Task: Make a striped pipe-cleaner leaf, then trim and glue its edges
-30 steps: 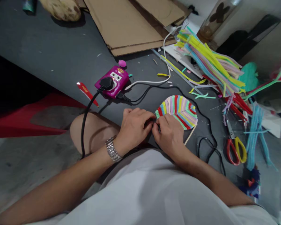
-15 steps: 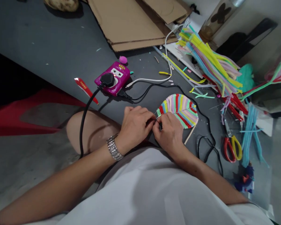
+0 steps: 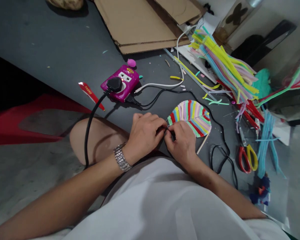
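Observation:
My left hand (image 3: 146,130), with a metal watch (image 3: 121,157) on its wrist, is closed in a pinch at the table's front edge. Close against it, my right hand (image 3: 181,139) is pinched too. A short stretch of thin, shiny wire (image 3: 169,125) runs between the fingertips of both; its ends are hidden. Just behind my right hand lies a striped leaf shape made of fuzzy pipe cleaners (image 3: 195,115) in red, yellow, green, pink and blue. A pale stick (image 3: 202,144) sticks out from its lower right.
A purple power socket (image 3: 122,83) with a black plug stands behind my left hand. Near it lies a red packet (image 3: 91,95). Cardboard (image 3: 142,26) is at the back. To the right are a bundle of pipe cleaners (image 3: 222,63), scissors (image 3: 245,158) and a looping black cable (image 3: 222,130).
My right hand has shifted very slightly, with its thumb a little nearer the left fingertips. The leaf shape and the other things lie as before.

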